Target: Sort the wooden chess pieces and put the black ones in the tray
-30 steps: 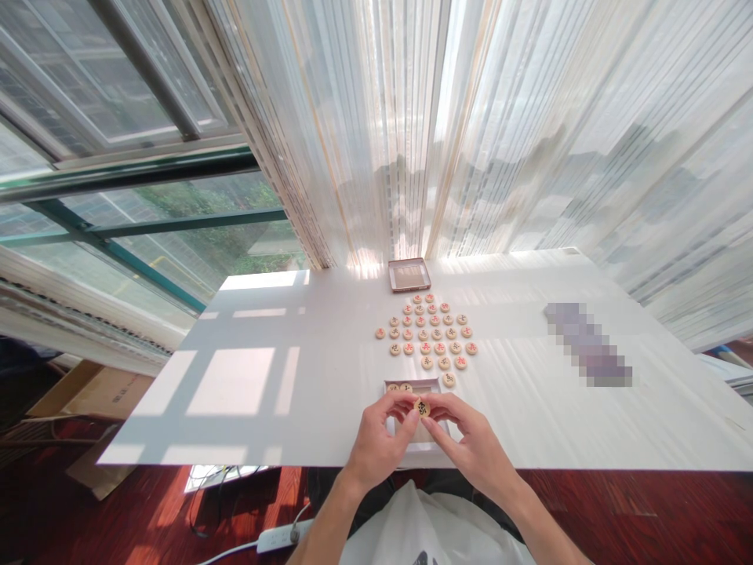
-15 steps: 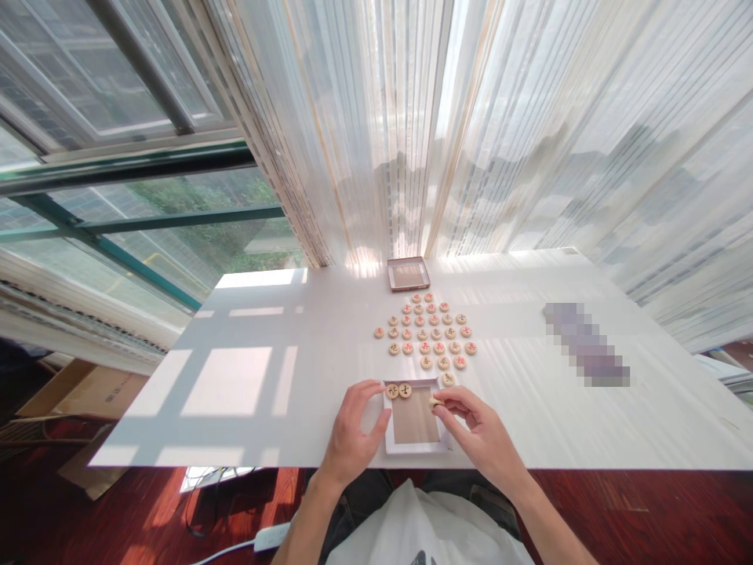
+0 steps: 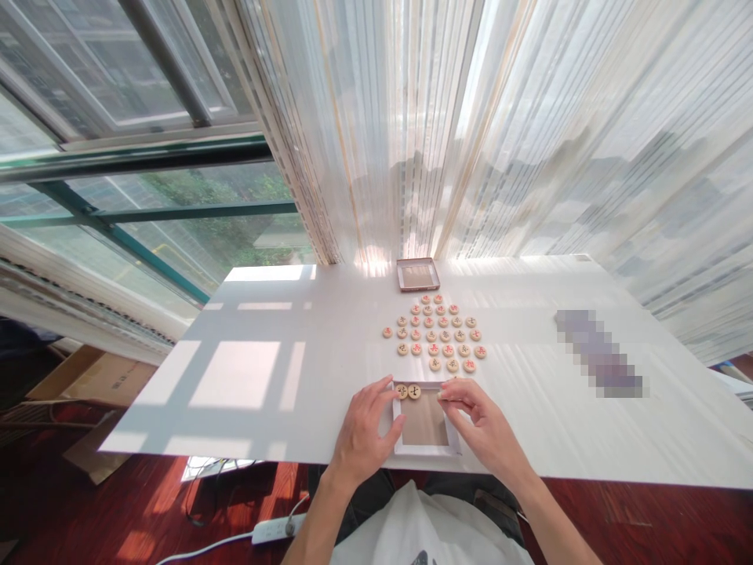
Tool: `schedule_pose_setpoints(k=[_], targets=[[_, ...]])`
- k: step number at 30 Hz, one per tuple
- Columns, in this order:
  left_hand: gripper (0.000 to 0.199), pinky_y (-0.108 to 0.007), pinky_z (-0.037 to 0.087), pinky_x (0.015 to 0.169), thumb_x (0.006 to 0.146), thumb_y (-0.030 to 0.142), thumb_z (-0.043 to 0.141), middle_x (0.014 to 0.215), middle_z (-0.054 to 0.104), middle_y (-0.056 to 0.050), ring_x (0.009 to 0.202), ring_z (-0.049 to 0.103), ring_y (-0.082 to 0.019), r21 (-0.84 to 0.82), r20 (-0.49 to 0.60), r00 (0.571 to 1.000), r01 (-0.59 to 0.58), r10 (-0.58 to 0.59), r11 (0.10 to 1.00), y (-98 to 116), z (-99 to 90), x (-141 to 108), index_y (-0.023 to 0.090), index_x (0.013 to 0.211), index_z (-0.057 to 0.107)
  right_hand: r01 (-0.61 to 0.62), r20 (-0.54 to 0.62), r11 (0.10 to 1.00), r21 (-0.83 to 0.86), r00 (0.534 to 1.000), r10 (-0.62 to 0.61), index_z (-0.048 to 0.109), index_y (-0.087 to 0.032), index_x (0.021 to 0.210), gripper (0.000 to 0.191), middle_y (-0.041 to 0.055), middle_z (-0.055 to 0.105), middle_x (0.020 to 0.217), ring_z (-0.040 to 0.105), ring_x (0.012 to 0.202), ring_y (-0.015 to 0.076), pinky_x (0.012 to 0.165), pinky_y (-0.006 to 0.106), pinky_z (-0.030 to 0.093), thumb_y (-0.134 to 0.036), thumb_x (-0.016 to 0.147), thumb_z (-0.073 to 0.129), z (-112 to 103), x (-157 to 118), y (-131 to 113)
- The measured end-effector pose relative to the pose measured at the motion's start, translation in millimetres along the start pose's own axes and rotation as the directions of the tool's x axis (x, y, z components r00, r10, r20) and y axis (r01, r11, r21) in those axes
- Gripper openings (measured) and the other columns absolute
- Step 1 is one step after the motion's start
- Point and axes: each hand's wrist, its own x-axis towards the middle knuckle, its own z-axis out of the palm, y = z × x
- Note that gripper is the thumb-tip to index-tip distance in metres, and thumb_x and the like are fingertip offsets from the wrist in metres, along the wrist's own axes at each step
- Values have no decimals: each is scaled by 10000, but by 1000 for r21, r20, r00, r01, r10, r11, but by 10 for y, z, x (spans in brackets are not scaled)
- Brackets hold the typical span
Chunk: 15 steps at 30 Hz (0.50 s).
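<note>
Now right hand (image 3: pixel 479 428) pinching piece (image 3: pixel 439 396) at box (image 3: pixel 427 450); left hand (image 3: pixel 365 430), fingers spread, at box's left rim

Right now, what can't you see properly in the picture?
All in the head view:
Held piece: its face, hidden by the right hand.
Pixelated patch on the table: blocky squares hide what it is.
Far pieces: characters too small to read surely.
Shirt print: cut off by the bottom edge.
</note>
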Motion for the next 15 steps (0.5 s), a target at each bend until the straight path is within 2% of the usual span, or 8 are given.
schedule_pose_setpoints(k=[3, 11, 15], targets=[[324, -474, 463, 1058, 910, 242, 583, 1409, 547, -88, 1290, 520, -264, 5, -2, 1000, -6, 6, 1000, 5, -3, 5, 248, 1233, 579, 3, 30, 1000, -8, 1000, -3, 637, -234, 963, 124, 69, 617, 1095, 606, 1112, 225, 910, 322, 550, -350, 933, 607, 35, 17, -17], [310, -460, 490, 1035, 889, 247, 602, 1375, 576, -80, 1261, 550, -260, 29, -30, 999, -17, 18, 999, 2, 3, 14, 249, 1199, 598, -41, 27, 999, -30, 999, 42, 616, -243, 1076, 170, 58, 639, 1073, 656, 904, 188, 842, 337, 574, -321, 925, 622, 36, 17, -8], [311, -465, 487, 1034, 894, 249, 595, 1374, 576, -84, 1263, 547, -264, 17, -26, 999, -20, 20, 1000, 1, 1, 12, 250, 1205, 595, -25, 17, 998, -51, 1000, 26, 644, -243, 1045, 142, 66, 633, 1070, 651, 930, 198, 859, 351, 570, -325, 935, 606, 42, 23, -10]])
